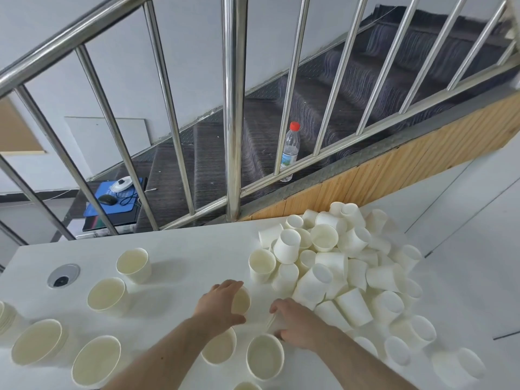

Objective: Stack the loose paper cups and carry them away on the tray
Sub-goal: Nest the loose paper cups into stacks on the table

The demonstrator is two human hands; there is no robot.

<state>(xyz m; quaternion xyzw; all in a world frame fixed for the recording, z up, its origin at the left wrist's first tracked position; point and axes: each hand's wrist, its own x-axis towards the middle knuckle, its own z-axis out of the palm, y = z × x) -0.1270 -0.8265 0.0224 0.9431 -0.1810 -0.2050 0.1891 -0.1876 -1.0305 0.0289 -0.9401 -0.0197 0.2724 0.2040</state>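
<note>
**Hands at the cup heap**

Left hand [222, 302] curls round an upright cup [241, 301] on the white surface [180, 249]. Right hand [295, 322] pinches a blurred cup [268, 322] just beside it. The loose pile [337, 266] sits right; upright cups [134, 264] stand left.

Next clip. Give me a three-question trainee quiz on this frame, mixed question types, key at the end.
1. True or false: the pile of cups lies on the right side of the table.
2. Which hand grips an upright cup? A) left hand B) right hand C) neither
3. Fill in: the bottle on the stairs has a ___ cap.

Key: 1 true; 2 A; 3 red.
</note>
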